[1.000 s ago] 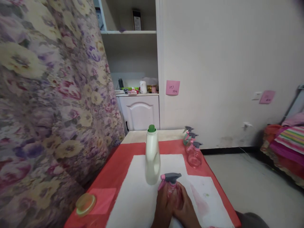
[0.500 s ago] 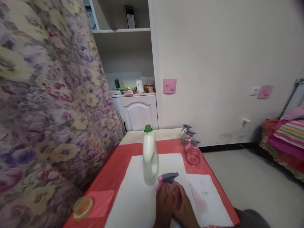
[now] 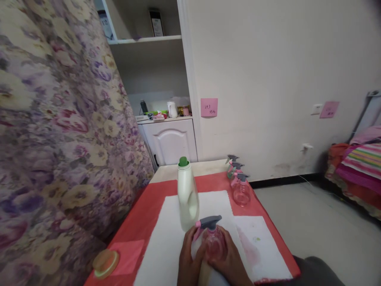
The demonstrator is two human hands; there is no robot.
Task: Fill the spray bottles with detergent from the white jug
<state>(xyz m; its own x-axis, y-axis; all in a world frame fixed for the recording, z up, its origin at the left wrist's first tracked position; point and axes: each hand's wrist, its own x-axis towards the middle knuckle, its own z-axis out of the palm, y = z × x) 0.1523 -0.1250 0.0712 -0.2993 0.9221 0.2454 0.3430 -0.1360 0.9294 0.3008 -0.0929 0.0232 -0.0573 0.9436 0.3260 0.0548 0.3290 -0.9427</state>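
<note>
A clear pink spray bottle (image 3: 214, 243) with a grey-and-pink trigger head is held upright between both hands, low over the table's near part. My right hand (image 3: 231, 258) wraps its right side, closed around the round body. My left hand (image 3: 190, 256) is bent at the bottle's left side, thumb against the body and fingers near the trigger. Something pale shows between the left fingers and below the bottle; I cannot make out what it is. Just behind stands a tall pale-green jug (image 3: 188, 198) with a handle and a green piece in its mouth.
Several spray bottles (image 3: 241, 194) line the table's right back edge. White sheets (image 3: 160, 238) lie on the red cloth (image 3: 133, 222), the right one stained pink. At the left front is a round yellowish lid (image 3: 105, 263). A floral curtain (image 3: 59, 139) hangs along the left.
My left hand has opened away from the bottle's front to its left side, so more of the pink body shows. The view has shifted slightly.
</note>
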